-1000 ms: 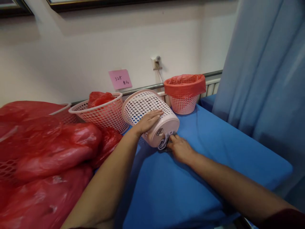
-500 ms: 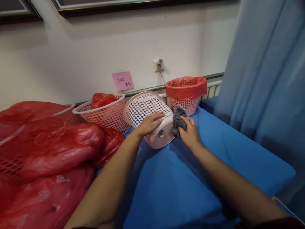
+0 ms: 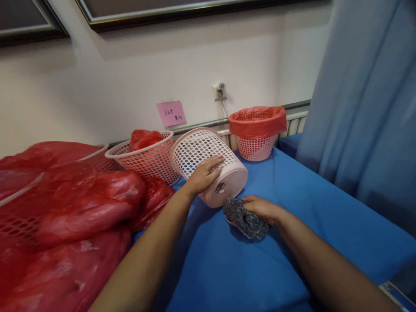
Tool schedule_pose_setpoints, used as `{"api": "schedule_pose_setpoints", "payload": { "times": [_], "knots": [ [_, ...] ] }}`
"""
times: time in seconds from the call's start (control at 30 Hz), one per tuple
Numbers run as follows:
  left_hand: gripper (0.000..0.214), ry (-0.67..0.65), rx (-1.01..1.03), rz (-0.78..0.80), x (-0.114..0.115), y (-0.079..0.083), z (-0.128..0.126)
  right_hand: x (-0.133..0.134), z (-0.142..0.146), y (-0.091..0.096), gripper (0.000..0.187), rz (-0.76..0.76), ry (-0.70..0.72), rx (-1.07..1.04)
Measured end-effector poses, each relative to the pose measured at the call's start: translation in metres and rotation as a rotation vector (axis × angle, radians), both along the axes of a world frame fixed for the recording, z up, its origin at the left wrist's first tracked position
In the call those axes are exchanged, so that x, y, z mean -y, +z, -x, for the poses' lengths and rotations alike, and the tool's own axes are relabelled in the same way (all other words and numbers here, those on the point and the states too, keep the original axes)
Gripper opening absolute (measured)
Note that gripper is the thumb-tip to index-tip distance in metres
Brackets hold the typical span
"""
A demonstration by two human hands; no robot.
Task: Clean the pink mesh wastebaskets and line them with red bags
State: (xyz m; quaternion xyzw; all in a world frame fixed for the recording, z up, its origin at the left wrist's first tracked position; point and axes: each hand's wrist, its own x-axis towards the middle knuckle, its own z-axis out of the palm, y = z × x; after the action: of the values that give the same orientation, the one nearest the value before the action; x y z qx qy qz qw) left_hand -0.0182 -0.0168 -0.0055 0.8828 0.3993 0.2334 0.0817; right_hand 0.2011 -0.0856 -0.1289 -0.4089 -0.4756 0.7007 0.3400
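Note:
A pale pink mesh basket (image 3: pixel 198 149) lies tipped on its side on the blue table (image 3: pixel 308 208), its solid base facing me. My left hand (image 3: pixel 204 173) rests flat on the basket's side near the base, fingers spread over the mesh. Just below the base, my right hand (image 3: pixel 263 209) is closed on a grey cloth (image 3: pixel 243 218) that lies against the table top. A small sticker shows on the basket's base.
Another pink basket (image 3: pixel 147 158) holding a red bag stands behind, and a third basket (image 3: pixel 256 130) lined with a red bag sits at the back. Crumpled red plastic bags (image 3: pixel 65 203) fill the left side. A blue curtain (image 3: pixel 367 108) hangs at right.
My right hand picked the grey cloth up from under the basket, lifted it beside the base, then brought it down to the table in front. The left hand stayed on the basket.

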Motion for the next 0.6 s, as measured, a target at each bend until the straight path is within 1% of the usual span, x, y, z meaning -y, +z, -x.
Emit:
{"api": "schedule_pose_setpoints", "payload": {
  "times": [0.07,0.13,0.17,0.23,0.27,0.3,0.33,0.4,0.47,0.53,0.6],
  "knots": [
    [0.051,0.008,-0.013,0.008,-0.001,0.006,0.004,-0.003,-0.008,0.003,0.017,-0.001,0.05,0.002],
    [0.057,0.061,-0.007,-0.02,-0.009,0.017,0.012,-0.008,-0.017,0.005,0.019,-0.002,0.032,0.003],
    [0.06,0.127,0.012,-0.053,-0.017,0.025,0.017,-0.011,-0.021,0.006,0.02,-0.004,0.011,0.005],
    [0.066,0.318,0.076,-0.133,-0.037,0.043,0.03,-0.016,-0.027,0.008,0.022,-0.001,-0.035,0.004],
    [0.069,0.422,0.11,-0.139,-0.048,0.052,0.037,-0.017,-0.03,0.01,0.023,0.001,-0.052,0.0],
    [0.072,0.488,0.135,-0.137,-0.059,0.061,0.043,-0.017,-0.031,0.012,0.024,0.0,-0.063,-0.005],
    [0.073,0.526,0.147,-0.117,-0.07,0.068,0.049,-0.017,-0.033,0.014,0.024,-0.005,-0.073,-0.014],
    [0.068,0.547,0.146,-0.029,-0.085,0.081,0.058,-0.017,-0.036,0.018,0.025,-0.019,-0.096,-0.042],
    [0.058,0.535,0.131,0.084,-0.092,0.09,0.062,-0.017,-0.04,0.022,0.026,-0.027,-0.119,-0.082],
    [0.05,0.505,0.12,0.203,-0.089,0.098,0.064,-0.02,-0.048,0.025,0.026,-0.032,-0.174,-0.136],
    [0.046,0.457,0.109,0.324,-0.077,0.103,0.062,-0.023,-0.057,0.028,0.026,-0.053,-0.26,-0.194]
  ]
}}
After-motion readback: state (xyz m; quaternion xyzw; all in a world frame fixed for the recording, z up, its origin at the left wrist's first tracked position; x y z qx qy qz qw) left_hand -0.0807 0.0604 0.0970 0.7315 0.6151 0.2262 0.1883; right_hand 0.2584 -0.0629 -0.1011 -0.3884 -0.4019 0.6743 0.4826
